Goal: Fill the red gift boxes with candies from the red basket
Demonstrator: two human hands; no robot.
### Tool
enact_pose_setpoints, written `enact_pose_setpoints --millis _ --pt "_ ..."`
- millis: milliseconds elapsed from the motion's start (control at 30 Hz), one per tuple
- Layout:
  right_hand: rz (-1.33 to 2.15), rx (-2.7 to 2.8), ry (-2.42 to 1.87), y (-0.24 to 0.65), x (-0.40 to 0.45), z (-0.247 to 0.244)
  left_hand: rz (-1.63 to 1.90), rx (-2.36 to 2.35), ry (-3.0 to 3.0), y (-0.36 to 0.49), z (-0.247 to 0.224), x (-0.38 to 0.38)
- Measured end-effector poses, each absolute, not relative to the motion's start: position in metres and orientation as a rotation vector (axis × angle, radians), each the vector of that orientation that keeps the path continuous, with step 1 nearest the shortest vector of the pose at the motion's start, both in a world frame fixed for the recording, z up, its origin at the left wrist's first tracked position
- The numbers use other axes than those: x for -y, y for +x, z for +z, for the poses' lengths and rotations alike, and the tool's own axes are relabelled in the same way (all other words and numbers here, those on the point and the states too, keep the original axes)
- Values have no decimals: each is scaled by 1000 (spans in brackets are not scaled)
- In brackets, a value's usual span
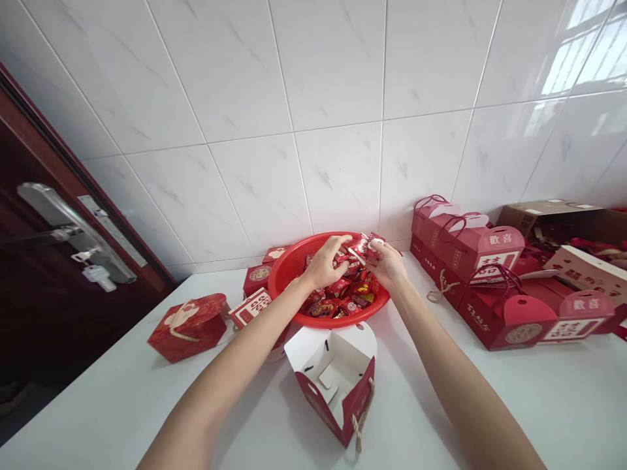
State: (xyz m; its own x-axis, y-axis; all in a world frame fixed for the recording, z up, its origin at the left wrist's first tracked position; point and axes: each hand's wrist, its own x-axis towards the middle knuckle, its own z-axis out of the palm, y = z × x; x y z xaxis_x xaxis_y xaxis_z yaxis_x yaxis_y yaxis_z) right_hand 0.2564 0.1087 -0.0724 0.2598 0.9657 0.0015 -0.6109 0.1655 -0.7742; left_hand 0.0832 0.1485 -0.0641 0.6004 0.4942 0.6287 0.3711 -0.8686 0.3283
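Observation:
A red plastic basket [279, 281] full of wrapped candies [337, 305] stands against the wall. Over its middle is my left hand [326, 262], thumb and fingers curved but apart, just above the candies. At the basket's right rim my right hand [388, 264] is closed on red-and-white wrapped candies [365, 245]; how many I cannot tell. In front of the basket sits an open gift box [360, 405], dark red outside and white inside, with a rope handle hanging down its right side. Only its white bottom flaps show inside.
Left of the basket are a closed red gift box [189, 329] and more boxes [252, 307] partly behind my left arm. Several red gift boxes [465, 261] are stacked at the right, beside a cardboard carton [553, 212]. A door handle [73, 228] is at far left.

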Motion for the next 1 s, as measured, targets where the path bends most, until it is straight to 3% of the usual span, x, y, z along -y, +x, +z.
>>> enact_pose_setpoints --millis 133,233,467,767,1000 --pt "1128 502 -727 258 -113 -75 319 -711 2616 85 -64 -138" --pt "1098 501 -726 257 -111 -75 47 -689 2644 88 -70 -135" --pt "1092 525 -787 252 -105 -70 14 -960 2649 89 -75 -141" --pt "1106 570 -814 251 -102 -67 525 -1332 2497 62 -63 -165" --pt "1149 681 -821 248 -95 -61 753 -1262 2312 59 -69 -176"
